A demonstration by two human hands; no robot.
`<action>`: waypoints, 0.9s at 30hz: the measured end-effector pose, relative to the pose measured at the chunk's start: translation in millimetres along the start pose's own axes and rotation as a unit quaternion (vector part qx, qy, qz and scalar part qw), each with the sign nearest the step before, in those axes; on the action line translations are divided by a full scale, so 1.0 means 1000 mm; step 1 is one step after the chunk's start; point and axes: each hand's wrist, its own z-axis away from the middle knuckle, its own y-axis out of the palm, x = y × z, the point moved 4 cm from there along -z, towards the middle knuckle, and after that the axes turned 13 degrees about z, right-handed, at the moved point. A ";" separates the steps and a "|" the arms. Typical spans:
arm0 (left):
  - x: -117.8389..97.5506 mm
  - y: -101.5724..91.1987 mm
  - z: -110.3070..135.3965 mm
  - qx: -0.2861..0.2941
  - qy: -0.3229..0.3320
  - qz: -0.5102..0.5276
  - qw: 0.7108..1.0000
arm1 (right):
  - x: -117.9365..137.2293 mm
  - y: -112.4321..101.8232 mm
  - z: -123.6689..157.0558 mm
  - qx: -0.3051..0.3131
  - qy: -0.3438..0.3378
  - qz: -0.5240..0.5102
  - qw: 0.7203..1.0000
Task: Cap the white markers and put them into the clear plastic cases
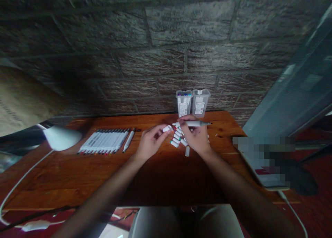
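Between the fingers of my left hand (151, 141) is a white marker cap (167, 128). My right hand (195, 136) is closed around a white marker (194, 123) lying almost level, its dark tip pointing right. Below and between the hands a loose pile of white marker caps (175, 140) with coloured ends rests on the wooden table; my right hand hides part of it. To the left, a row of white markers (103, 141) lies side by side, with a single marker (128, 140) slightly apart at its right end.
Against the brick wall stand a clear container (184, 105) holding several markers and another clear container (201, 103). A lamp with a white base (62, 137) is at the left, its cable running down the table (64, 175). A partly blurred-out flat device (272, 179) sits on the right edge.
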 end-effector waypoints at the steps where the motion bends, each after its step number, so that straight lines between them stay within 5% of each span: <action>1: -0.001 0.000 0.000 0.001 -0.002 -0.001 1.000 | -0.001 0.001 0.001 0.006 -0.004 0.005 1.000; 8: -0.004 0.001 0.001 -0.005 0.022 -0.020 1.000 | -0.003 0.007 0.004 0.054 -0.041 0.085 0.994; 14: -0.002 0.003 0.004 -0.006 0.010 -0.006 1.000 | 0.002 -0.003 -0.002 -0.015 -0.096 0.163 0.982; 21: -0.007 -0.004 0.002 -0.021 0.030 0.013 0.999 | -0.014 -0.013 -0.008 -0.046 0.002 0.131 0.990; 27: -0.005 -0.003 0.002 -0.024 0.040 -0.002 0.999 | 0.002 -0.005 -0.002 -0.025 0.000 0.047 0.999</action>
